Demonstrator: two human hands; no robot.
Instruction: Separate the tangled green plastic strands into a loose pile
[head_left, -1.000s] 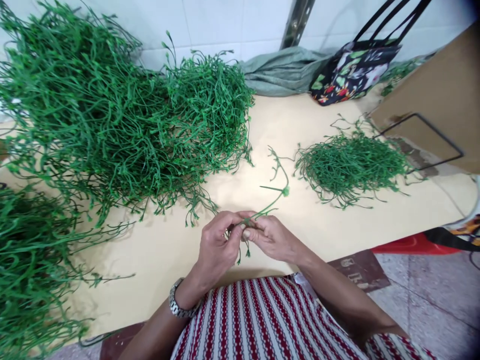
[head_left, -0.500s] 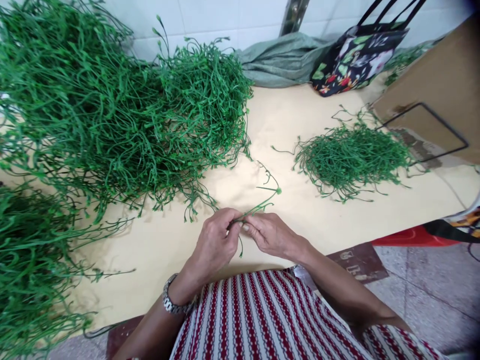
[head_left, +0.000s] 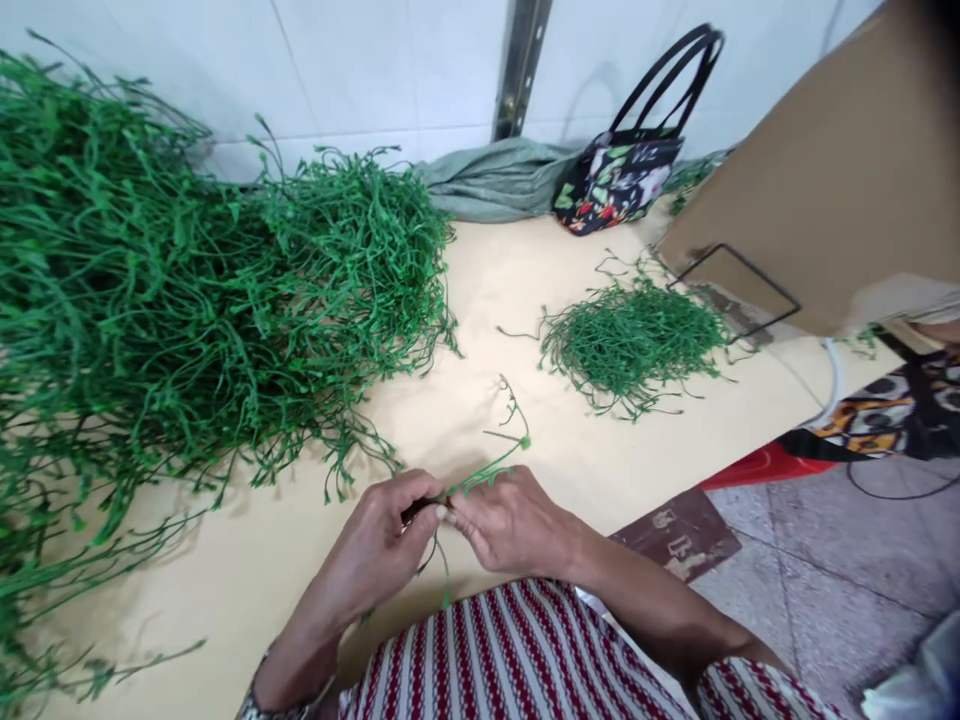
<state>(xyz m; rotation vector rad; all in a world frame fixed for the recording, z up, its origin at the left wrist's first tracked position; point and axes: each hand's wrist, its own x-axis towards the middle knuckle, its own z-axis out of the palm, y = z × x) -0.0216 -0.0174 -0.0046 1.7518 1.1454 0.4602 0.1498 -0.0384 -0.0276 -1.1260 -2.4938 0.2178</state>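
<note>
My left hand (head_left: 386,535) and my right hand (head_left: 521,525) meet at the near edge of the table, fingertips pinched together on a thin green plant stem (head_left: 491,467), which looks artificial. Its branched end points up and away past my right fingers, and thin ends hang below my left thumb. Exactly where the fingertips grip is partly hidden. A large heap of similar green stems (head_left: 300,280) spreads over the left side of the table. To the right lies a smaller pile of stems (head_left: 634,335), apart from my hands.
The cream tabletop (head_left: 480,300) runs to a tiled wall. At the back are a grey-green cloth (head_left: 499,180) and a floral handbag (head_left: 619,180). A cardboard box (head_left: 817,190) stands right, with a dark wire frame (head_left: 757,275) before it. A patterned bag (head_left: 900,410) is at the right edge.
My view has shifted, so the table's contents appear further left and lower. Both hands keep their pinch on the stem, and more of its thin ends shows below my fingers.
</note>
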